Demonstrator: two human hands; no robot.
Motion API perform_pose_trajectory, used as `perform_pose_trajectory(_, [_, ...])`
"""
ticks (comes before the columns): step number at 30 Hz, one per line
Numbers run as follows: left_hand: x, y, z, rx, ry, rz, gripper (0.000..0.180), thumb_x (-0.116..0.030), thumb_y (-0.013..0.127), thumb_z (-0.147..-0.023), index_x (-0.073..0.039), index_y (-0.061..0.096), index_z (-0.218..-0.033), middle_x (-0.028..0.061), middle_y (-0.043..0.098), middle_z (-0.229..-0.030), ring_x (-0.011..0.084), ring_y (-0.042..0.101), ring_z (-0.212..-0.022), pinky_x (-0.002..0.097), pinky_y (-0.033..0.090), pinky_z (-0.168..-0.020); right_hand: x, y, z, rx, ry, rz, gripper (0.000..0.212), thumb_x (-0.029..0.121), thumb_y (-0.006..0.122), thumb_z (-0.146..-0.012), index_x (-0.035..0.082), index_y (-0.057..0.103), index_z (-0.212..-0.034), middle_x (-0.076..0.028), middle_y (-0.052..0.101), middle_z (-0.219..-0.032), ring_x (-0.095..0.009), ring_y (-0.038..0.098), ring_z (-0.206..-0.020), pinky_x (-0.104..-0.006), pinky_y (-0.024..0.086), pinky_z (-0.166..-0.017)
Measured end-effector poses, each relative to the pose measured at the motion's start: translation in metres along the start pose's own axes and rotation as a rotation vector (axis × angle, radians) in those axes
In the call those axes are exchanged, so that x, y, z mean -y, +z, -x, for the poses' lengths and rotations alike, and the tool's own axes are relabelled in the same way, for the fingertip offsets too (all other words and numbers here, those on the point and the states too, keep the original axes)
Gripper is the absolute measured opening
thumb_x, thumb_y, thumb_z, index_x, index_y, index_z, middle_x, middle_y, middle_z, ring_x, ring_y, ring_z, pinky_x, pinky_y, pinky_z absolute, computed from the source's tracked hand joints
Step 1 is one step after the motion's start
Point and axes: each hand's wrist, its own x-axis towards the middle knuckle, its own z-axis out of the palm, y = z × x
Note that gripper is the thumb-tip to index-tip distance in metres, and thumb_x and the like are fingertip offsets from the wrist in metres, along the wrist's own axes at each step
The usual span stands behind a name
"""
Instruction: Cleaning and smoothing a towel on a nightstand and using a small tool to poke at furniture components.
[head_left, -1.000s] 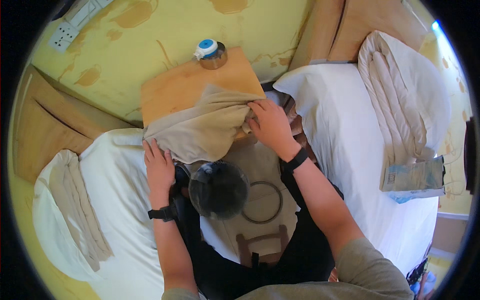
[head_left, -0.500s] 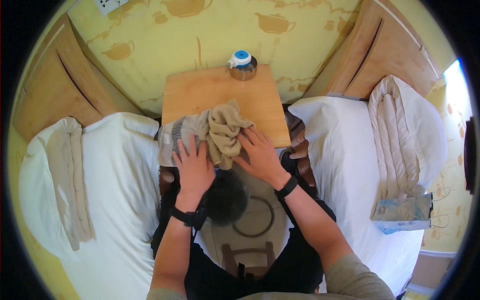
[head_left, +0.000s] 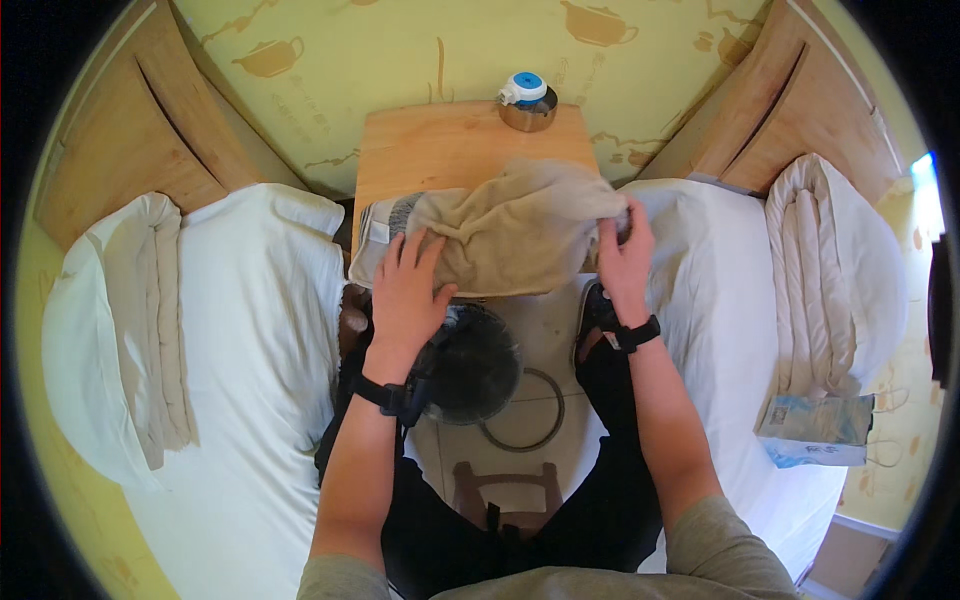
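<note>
A beige towel (head_left: 505, 235) with a grey-striped, whitish end lies across the front of a small wooden table (head_left: 430, 150). My left hand (head_left: 408, 305) rests on its left part, near the stripes, with the fingers apart. At the other end, my right hand (head_left: 627, 268) pinches the towel's right edge and holds it slightly raised. The cloth between my hands is spread out, with loose folds and a blurred upper right part.
At the table's back stands a metal bowl (head_left: 527, 119) with a blue-and-white device (head_left: 525, 89). Below are a dark bucket (head_left: 470, 365) and a hose loop (head_left: 558, 410). White beds (head_left: 260, 330) flank me; a paper bag (head_left: 818, 425) sits on the right one.
The bunched part of the towel has been pulled out to the right by my right hand. My left hand still lies on the striped side. The whole view has shifted slightly.
</note>
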Motion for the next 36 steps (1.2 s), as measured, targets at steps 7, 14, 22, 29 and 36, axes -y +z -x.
perform_pose_trajectory(7, [0.009,0.007,0.001,-0.054,-0.069,-0.012,0.075,-0.027,0.080,-0.087,-0.011,0.048,-0.154,0.0156,0.040,-0.162,0.0404,0.035,-0.150,0.0533,0.032,-0.122,0.000,-0.008,-0.007,-0.170,-0.274,0.146,0.041,0.003,0.065,-0.089,0.004,0.062,-0.130,-0.017,0.063,-0.123,-0.039,0.056,-0.119,-0.0447,0.043,-0.107])
perform_pose_trajectory(14, [0.001,0.005,-0.005,-0.016,0.027,-0.039,0.061,-0.016,0.076,-0.087,-0.013,0.059,-0.145,0.0181,0.042,-0.161,0.0480,0.036,-0.149,0.0544,0.035,-0.121,0.003,-0.011,-0.001,0.165,-0.393,0.241,0.047,0.002,0.068,-0.080,0.005,0.062,-0.127,-0.014,0.059,-0.133,-0.038,0.053,-0.125,-0.0467,0.043,-0.106])
perform_pose_trajectory(22, [0.004,0.003,-0.010,0.002,0.126,0.148,0.039,-0.001,0.071,-0.084,-0.010,0.070,-0.122,0.0169,0.060,-0.145,0.0427,0.047,-0.143,0.0481,0.043,-0.118,0.003,-0.003,0.007,0.236,-0.414,0.277,0.039,0.006,0.074,-0.082,0.007,0.066,-0.119,-0.013,0.062,-0.125,-0.037,0.056,-0.122,-0.0475,0.044,-0.104])
perform_pose_trajectory(29, [0.027,-0.018,-0.021,-0.365,-0.201,0.448,0.025,-0.003,0.055,-0.101,-0.006,0.067,-0.122,0.0113,0.074,-0.097,0.0307,0.071,-0.091,0.0409,0.054,-0.082,0.015,-0.011,-0.006,-0.248,-0.372,0.310,0.024,0.008,0.074,-0.087,0.007,0.069,-0.110,-0.013,0.068,-0.107,-0.033,0.064,-0.103,-0.0442,0.051,-0.091])
perform_pose_trajectory(36, [0.045,-0.029,-0.024,-0.656,-0.145,0.439,0.031,0.000,0.054,-0.097,-0.004,0.066,-0.125,0.0126,0.066,-0.108,0.0251,0.064,-0.103,0.0363,0.050,-0.096,0.009,-0.012,0.008,0.235,-0.261,0.265,0.039,0.023,0.082,-0.086,0.005,0.069,-0.119,-0.015,0.070,-0.107,-0.034,0.068,-0.100,-0.0421,0.054,-0.086])
